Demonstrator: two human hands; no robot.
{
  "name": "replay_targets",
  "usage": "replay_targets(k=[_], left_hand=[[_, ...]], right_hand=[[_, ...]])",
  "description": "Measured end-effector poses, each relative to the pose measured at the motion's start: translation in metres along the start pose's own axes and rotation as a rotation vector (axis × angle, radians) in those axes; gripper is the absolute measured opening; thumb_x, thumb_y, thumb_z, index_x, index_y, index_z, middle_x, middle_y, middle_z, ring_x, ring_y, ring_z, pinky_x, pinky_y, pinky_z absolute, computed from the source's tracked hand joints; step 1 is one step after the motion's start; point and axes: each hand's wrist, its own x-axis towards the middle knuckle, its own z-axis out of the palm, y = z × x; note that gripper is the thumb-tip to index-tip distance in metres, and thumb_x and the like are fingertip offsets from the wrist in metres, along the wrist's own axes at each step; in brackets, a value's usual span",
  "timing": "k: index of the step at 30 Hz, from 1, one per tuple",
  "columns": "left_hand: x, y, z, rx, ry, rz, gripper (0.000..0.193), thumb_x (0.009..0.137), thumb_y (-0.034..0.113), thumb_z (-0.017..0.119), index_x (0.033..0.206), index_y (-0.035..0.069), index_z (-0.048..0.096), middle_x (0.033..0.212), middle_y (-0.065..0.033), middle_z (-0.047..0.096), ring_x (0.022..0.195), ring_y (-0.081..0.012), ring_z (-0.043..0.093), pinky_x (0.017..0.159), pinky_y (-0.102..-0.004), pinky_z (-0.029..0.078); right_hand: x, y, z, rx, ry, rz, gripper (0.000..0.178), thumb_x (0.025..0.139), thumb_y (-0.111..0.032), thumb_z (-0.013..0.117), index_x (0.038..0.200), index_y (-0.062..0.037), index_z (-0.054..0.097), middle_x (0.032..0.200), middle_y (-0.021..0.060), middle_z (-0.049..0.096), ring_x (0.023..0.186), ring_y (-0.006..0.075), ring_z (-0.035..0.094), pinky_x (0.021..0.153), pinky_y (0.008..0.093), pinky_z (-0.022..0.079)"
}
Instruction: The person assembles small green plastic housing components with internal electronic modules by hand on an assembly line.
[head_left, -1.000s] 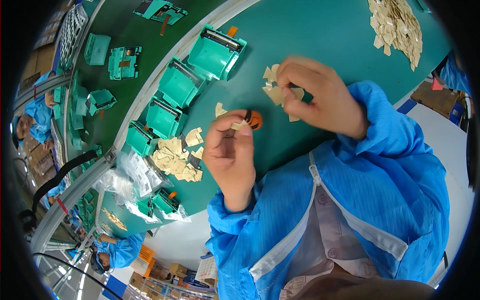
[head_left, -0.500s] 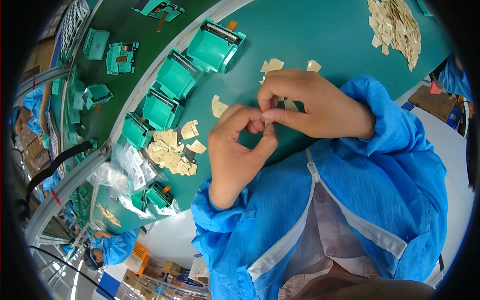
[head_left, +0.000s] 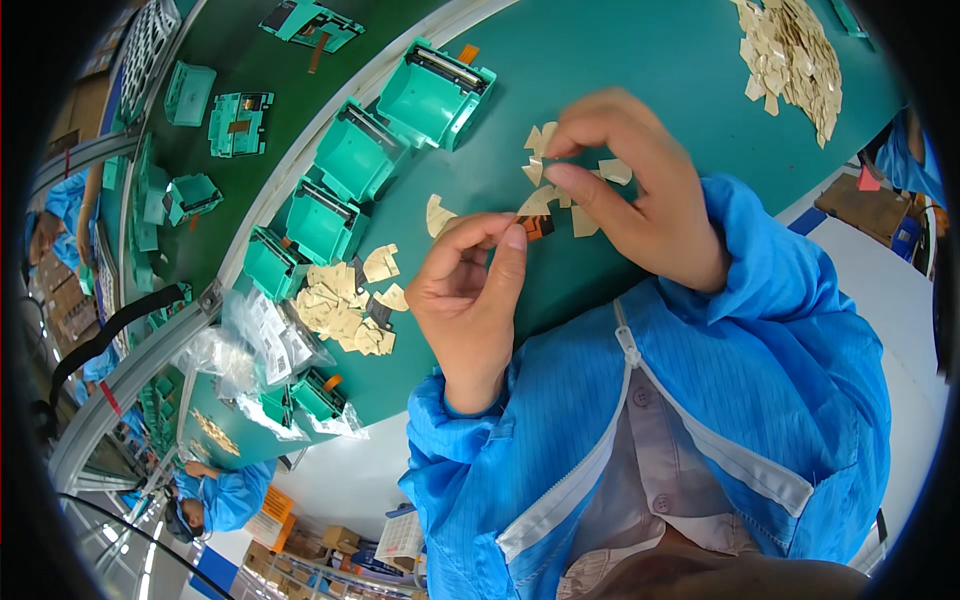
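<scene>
Pinched between the thumb and index finger of my left hand (head_left: 468,285) is a small black-and-orange flat piece (head_left: 538,228), like a flexible circuit strip. Its far end points away from my fingers. My right hand (head_left: 635,185) is just beyond it, thumb and index finger apart, their tips close to several cream-coloured backing paper pieces (head_left: 536,150) on the green table. More cream pieces (head_left: 584,222) lie partly under this hand. Whether its fingertips touch one of them is hard to make out.
A row of green plastic housings (head_left: 428,95) stands along the metal rail on the left. Below them are a cream-and-black heap of pieces (head_left: 335,310) and clear plastic bags (head_left: 270,340). Another cream pile (head_left: 795,65) lies far right. A co-worker (head_left: 225,495) sits at lower left.
My hands, which met at the fingertips, have come apart. My right hand has moved away to the cream pieces and its fingers have spread; the black-and-orange piece now shows in my left hand.
</scene>
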Motion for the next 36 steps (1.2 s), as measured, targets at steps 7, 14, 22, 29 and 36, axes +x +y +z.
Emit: replay_targets(k=[7, 14, 22, 29, 36], left_hand=[[0.0, -0.004, 0.006, 0.225, 0.046, 0.227, 0.019, 0.086, -0.01, 0.068, 0.103, -0.003, 0.069, 0.101, -0.0101, 0.067, 0.092, -0.0144, 0.062, 0.082, -0.0263, 0.05], [0.0, 0.003, 0.011, 0.704, 0.034, 0.447, 0.017, 0.085, -0.011, 0.067, 0.101, -0.005, 0.069, 0.097, -0.0103, 0.066, 0.088, -0.0148, 0.061, 0.079, -0.0261, 0.049], [0.004, 0.001, 0.009, 0.474, -0.039, 0.267, 0.017, 0.087, -0.01, 0.067, 0.103, -0.006, 0.069, 0.099, -0.0103, 0.066, 0.09, -0.0147, 0.062, 0.084, -0.0274, 0.051], [0.006, -0.002, 0.009, 0.351, 0.015, 0.243, 0.019, 0.084, -0.01, 0.068, 0.102, -0.004, 0.071, 0.097, -0.0096, 0.067, 0.086, -0.0143, 0.065, 0.077, -0.0251, 0.051], [0.006, -0.001, 0.007, 0.403, -0.028, 0.258, 0.02, 0.084, -0.011, 0.068, 0.102, -0.005, 0.071, 0.098, -0.0098, 0.067, 0.087, -0.0142, 0.064, 0.079, -0.0252, 0.05]], right_hand=[[-0.008, -0.007, 0.006, -0.213, -0.113, -0.205, 0.016, 0.082, -0.008, 0.071, 0.095, -0.0038, 0.064, 0.091, 0.009, 0.062, 0.082, 0.0292, 0.06, 0.071, 0.0383, 0.048], [-0.01, -0.003, 0.009, -0.231, -0.102, -0.205, 0.015, 0.08, -0.006, 0.071, 0.092, -0.0033, 0.062, 0.088, 0.009, 0.064, 0.079, 0.0287, 0.062, 0.069, 0.0385, 0.05], [-0.01, 0.006, 0.007, 0.046, -0.166, 0.139, 0.013, 0.081, -0.001, 0.07, 0.094, -0.0023, 0.066, 0.087, 0.0106, 0.066, 0.077, 0.0227, 0.065, 0.067, 0.0291, 0.051], [-0.012, 0.003, 0.004, -0.085, -0.138, -0.029, 0.014, 0.083, -0.004, 0.073, 0.097, -0.0039, 0.069, 0.092, 0.0114, 0.068, 0.076, 0.0234, 0.066, 0.068, 0.0298, 0.052], [-0.014, 0.009, 0.011, -0.248, -0.082, -0.184, 0.015, 0.081, -0.007, 0.072, 0.093, -0.0041, 0.062, 0.087, 0.0085, 0.066, 0.079, 0.0282, 0.064, 0.068, 0.0373, 0.052]])
